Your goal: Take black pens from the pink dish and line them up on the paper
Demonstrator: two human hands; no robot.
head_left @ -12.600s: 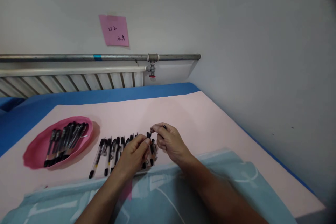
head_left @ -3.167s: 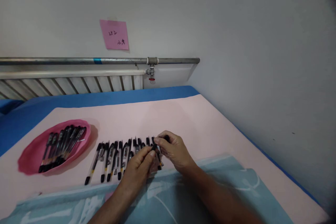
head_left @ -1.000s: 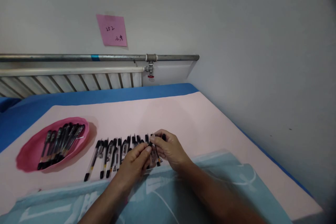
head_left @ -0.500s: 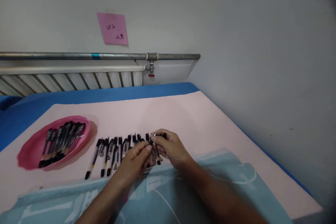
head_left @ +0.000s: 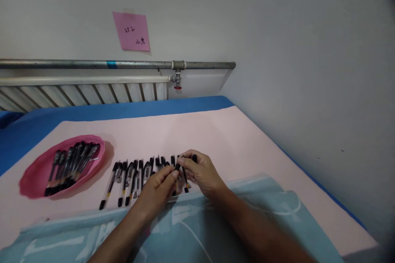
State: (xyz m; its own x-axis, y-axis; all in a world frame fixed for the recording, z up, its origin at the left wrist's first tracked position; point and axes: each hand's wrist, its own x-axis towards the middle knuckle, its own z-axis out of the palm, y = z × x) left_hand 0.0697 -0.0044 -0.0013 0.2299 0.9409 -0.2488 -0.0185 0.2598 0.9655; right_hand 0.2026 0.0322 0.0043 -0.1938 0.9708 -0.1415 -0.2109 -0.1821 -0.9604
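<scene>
My left hand (head_left: 159, 189) and my right hand (head_left: 200, 170) meet over the right end of a row of black pens (head_left: 132, 176) laid side by side on the pink sheet (head_left: 191, 131). Both hands are closed in a pinch on one small black pen part (head_left: 178, 166) held between their fingertips. A black tip sticks out above my right hand's knuckles. A pink dish (head_left: 33, 172) at the left holds several more black pens (head_left: 72, 162).
A light blue patterned cloth (head_left: 216, 226) covers the near edge under my forearms. Blue covering (head_left: 123, 109) lies beyond the pink sheet. A radiator (head_left: 83, 94) and a metal pipe (head_left: 123, 65) run along the back wall, below a pink note (head_left: 131, 31). A grey wall stands close at the right.
My hands have stayed together over the row's right end, shifting only slightly while working the same pen part. The view has tilted a little.
</scene>
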